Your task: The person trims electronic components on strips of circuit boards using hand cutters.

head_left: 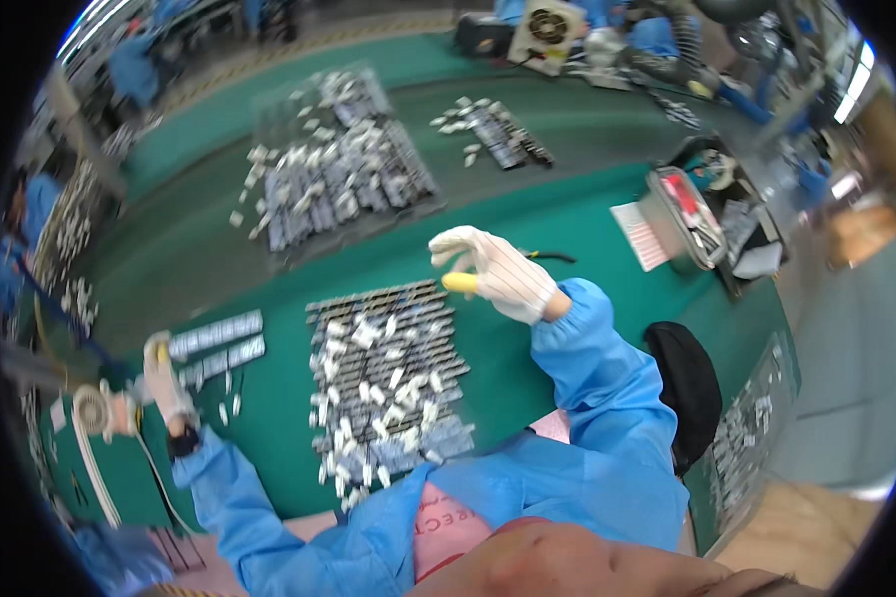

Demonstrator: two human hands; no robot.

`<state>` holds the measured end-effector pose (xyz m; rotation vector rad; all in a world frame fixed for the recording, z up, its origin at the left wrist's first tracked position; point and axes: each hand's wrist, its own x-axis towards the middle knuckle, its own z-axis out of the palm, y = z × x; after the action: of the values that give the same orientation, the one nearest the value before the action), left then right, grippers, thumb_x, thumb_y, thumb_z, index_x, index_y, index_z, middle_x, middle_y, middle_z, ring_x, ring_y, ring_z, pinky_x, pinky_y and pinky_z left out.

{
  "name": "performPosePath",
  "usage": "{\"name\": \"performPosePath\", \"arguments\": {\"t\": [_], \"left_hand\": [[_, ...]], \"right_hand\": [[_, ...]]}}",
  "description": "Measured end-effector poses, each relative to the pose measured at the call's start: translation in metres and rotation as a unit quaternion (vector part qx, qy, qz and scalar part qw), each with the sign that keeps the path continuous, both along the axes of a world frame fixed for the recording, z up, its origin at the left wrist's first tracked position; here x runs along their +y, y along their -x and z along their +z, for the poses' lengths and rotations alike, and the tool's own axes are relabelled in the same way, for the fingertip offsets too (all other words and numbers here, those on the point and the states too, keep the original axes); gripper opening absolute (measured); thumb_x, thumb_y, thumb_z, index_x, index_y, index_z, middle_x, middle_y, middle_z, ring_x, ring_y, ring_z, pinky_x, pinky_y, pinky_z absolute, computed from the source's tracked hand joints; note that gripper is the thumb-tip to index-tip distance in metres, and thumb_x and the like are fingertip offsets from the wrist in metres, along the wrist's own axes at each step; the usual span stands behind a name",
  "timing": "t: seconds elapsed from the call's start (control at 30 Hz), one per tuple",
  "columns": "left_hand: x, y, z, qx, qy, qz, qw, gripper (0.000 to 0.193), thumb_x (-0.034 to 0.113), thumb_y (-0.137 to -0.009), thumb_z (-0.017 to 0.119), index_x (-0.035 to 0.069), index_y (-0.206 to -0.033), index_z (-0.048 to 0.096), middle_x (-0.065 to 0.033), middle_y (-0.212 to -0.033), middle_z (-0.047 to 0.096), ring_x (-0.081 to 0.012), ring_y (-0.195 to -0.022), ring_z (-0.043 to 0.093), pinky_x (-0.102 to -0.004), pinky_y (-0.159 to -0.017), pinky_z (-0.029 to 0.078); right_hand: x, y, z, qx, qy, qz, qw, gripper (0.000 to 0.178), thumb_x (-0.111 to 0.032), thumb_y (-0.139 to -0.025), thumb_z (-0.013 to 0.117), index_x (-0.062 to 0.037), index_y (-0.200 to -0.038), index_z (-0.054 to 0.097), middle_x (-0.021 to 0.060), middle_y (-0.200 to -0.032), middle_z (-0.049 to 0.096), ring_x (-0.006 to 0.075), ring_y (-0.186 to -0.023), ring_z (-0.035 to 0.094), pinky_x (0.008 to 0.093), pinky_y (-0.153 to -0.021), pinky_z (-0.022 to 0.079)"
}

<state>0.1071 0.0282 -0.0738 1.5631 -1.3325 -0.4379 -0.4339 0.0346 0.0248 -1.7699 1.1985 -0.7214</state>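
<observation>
My left hand (166, 383), in a white glove, is at the left ends of two flat pale strips (217, 335) on the green mat. Its fingers are blurred, and I cannot make out a grip. Thin wires with small white connectors (229, 406) lie beside that hand. My right hand (503, 274), in a striped white glove with a yellow thumb cover, is raised above the mat. Its fingers curve apart from the thumb, with nothing visible between. Below and left of it lies a block of grey strips (383, 373) in rows, strewn with white connectors.
Farther back, a larger pile of similar strips (343, 174) sits on plastic sheeting, with a smaller bundle (498, 134) to its right. A dark-handled tool (553, 257) lies behind my right hand. A tool bin (687, 219) stands at right. A small round fan (92, 410) is at far left.
</observation>
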Motion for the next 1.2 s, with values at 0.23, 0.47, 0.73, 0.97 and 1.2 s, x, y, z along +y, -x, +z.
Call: {"name": "performPosePath", "arguments": {"t": [0.23,0.47,0.73,0.97,1.2], "left_hand": [[-0.023,0.004,-0.011,-0.021,-0.012,0.031,0.999,0.031,0.006,-0.093,0.052,-0.001,-0.123,0.053,-0.0120,-0.121,0.058,-0.0209,-0.110,0.056,-0.0303,-0.095,0.043],[0.014,0.071,0.038,-0.127,0.113,0.070,0.983,0.034,-0.008,-0.081,0.047,-0.002,-0.113,0.057,-0.0124,-0.116,0.060,-0.0239,-0.113,0.054,-0.0329,-0.101,0.037],[0.042,0.152,0.062,-0.070,0.090,-0.144,0.983,0.036,-0.012,-0.076,0.049,-0.002,-0.109,0.060,-0.0129,-0.113,0.060,-0.0234,-0.109,0.056,-0.0331,-0.096,0.041],[0.037,0.233,0.082,-0.125,0.025,-0.467,0.875,0.052,0.043,-0.084,0.054,0.009,-0.123,0.055,-0.0119,-0.131,0.051,-0.0353,-0.126,0.041,-0.0498,-0.109,0.023],[0.061,0.251,0.049,-0.293,0.047,-0.440,0.847,0.066,0.064,-0.086,0.039,0.013,-0.127,0.050,-0.0081,-0.130,0.050,-0.0364,-0.123,0.040,-0.0571,-0.105,0.020]], "right_hand": [[-0.141,0.107,-0.039,0.413,0.116,-0.401,0.810,0.130,-0.057,-0.051,0.083,-0.0104,-0.146,0.008,0.0158,-0.148,0.018,0.0376,-0.137,0.018,0.0591,-0.108,0.020],[-0.207,0.138,-0.044,0.446,-0.054,-0.348,0.823,0.112,-0.056,-0.060,0.078,-0.0189,-0.146,0.018,0.0154,-0.148,0.023,0.0413,-0.135,0.022,0.0674,-0.102,0.022],[-0.233,0.117,-0.109,0.503,0.058,-0.380,0.774,0.047,-0.026,-0.090,0.044,-0.0091,-0.134,0.039,0.0156,-0.135,0.039,0.0420,-0.127,0.036,0.0661,-0.096,0.031],[-0.200,0.138,-0.067,0.016,0.048,-0.269,0.962,0.018,-0.010,-0.088,0.048,-0.0020,-0.097,0.061,0.0201,-0.093,0.063,0.0306,-0.083,0.060,0.0386,-0.077,0.047],[-0.066,0.004,-0.028,0.293,0.297,0.065,0.907,0.028,0.000,-0.081,0.049,-0.0035,-0.109,0.051,0.0171,-0.114,0.055,0.0342,-0.113,0.049,0.0411,-0.095,0.038]]}}
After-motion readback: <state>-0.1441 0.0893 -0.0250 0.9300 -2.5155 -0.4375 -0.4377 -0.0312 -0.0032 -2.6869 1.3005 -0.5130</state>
